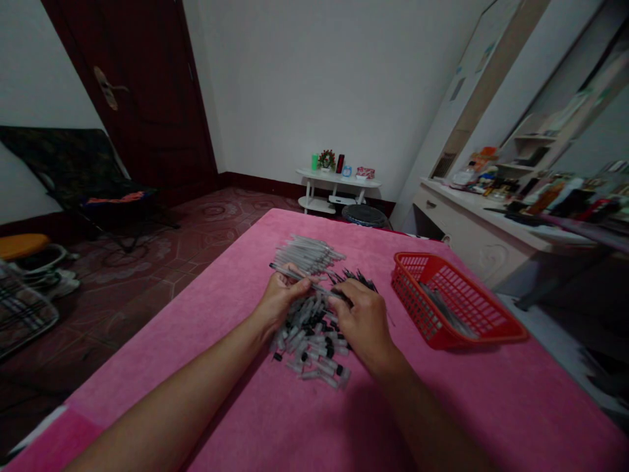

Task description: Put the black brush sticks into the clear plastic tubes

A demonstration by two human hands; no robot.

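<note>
A pen (314, 286) with a clear barrel and a dark end at its left spans both hands above the table. My left hand (285, 295) is closed round its left part, thumb on top. My right hand (362, 313) pinches the right end, and its fingertips hide that end. Below the hands lies a pile of clear pen caps (314, 344) with black parts. Just beyond are a stack of clear pen barrels (307, 252) and a bunch of thin dark-tipped pieces, probably refills (361, 280), partly hidden behind my right hand.
A red plastic basket (427, 328) with several pens in it stands to the right on the pink-covered table (196, 367). A dresser (472, 229) crowded with bottles is beyond it. Against the far wall is a small white stand (314, 176); a folding chair (73, 164) sits left.
</note>
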